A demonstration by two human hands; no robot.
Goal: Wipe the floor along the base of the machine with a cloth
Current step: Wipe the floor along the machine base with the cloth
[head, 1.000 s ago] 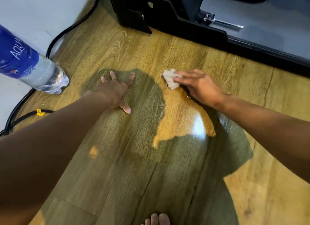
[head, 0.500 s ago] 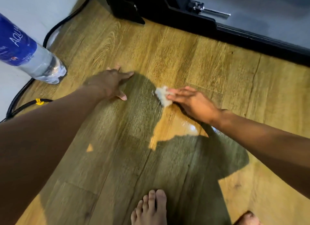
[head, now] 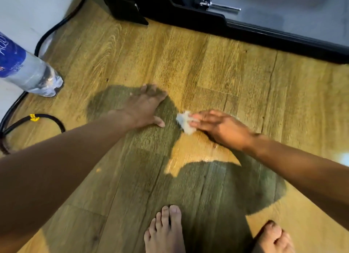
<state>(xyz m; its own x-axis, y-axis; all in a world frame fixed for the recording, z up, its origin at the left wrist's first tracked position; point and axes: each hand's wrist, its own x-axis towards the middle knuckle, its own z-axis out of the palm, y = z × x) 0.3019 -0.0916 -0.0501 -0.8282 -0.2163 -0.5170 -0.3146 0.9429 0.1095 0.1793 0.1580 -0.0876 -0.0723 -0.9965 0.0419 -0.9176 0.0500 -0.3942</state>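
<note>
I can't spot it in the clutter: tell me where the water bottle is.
In the head view, the water bottle stands at the far left edge on the wood floor, by the black cable, left of the left hand.

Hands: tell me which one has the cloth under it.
The right hand: its fingers press the white cloth onto the floor. The left hand rests flat on bare boards, nothing under it.

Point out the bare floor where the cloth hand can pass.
Free: the broad plank strip between the right hand with its cloth and the machine base. Crowded: leftward, where the left hand is planted, then the bottle and cable.
</note>
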